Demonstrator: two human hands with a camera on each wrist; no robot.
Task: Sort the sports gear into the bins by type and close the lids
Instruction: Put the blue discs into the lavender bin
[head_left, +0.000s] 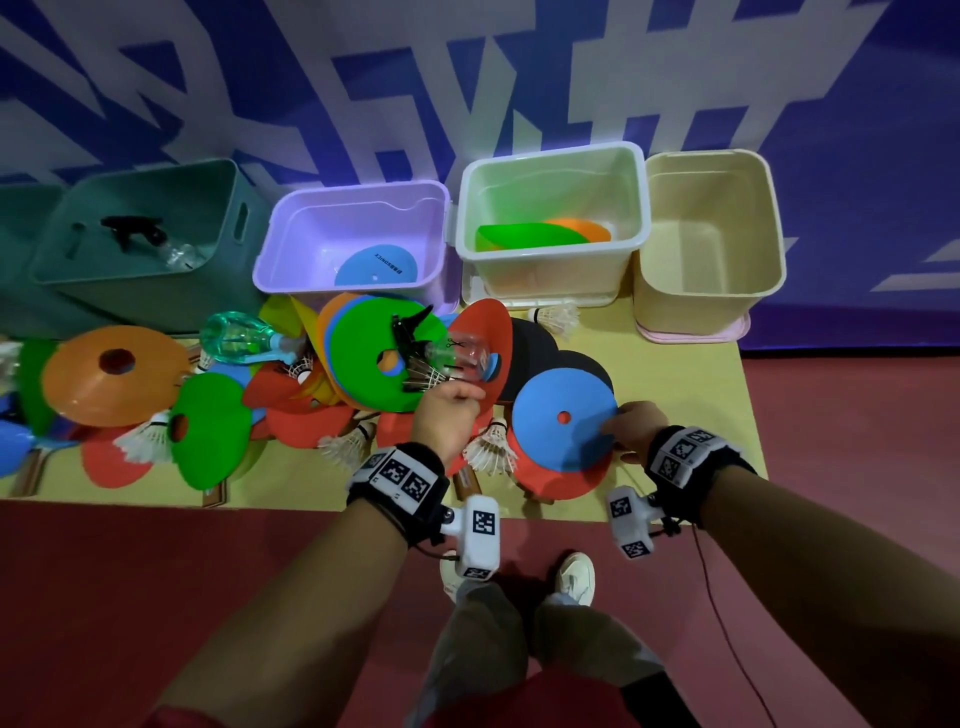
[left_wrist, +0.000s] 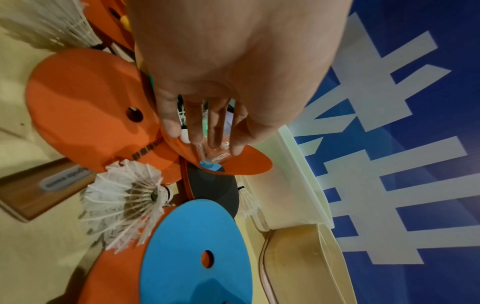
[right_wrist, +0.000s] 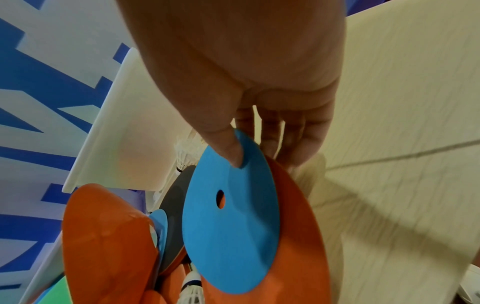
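Note:
My left hand (head_left: 457, 402) reaches into the pile and its fingers (left_wrist: 197, 131) lie around the base end of a clear spray bottle (head_left: 465, 356) with a black trigger. That bottle rests on a green disc (head_left: 363, 384) and against an upright red disc (head_left: 480, 327). My right hand (head_left: 631, 423) pinches the right rim of a flat blue disc (head_left: 563, 441), thumb on top (right_wrist: 228, 148). The blue disc (right_wrist: 228, 236) lies on a red disc (head_left: 561, 480). Four open bins stand behind: teal (head_left: 218, 176), purple (head_left: 358, 195), clear (head_left: 550, 156), beige (head_left: 706, 156).
The teal bin holds a spray bottle (head_left: 156, 244), the purple one a blue disc (head_left: 374, 265), the clear one green and orange discs (head_left: 524, 236). Left on the yellow table (head_left: 691, 395) lie an orange cone (head_left: 111, 389), another bottle (head_left: 239, 335), shuttlecocks (head_left: 493, 449) and black paddles (head_left: 540, 353).

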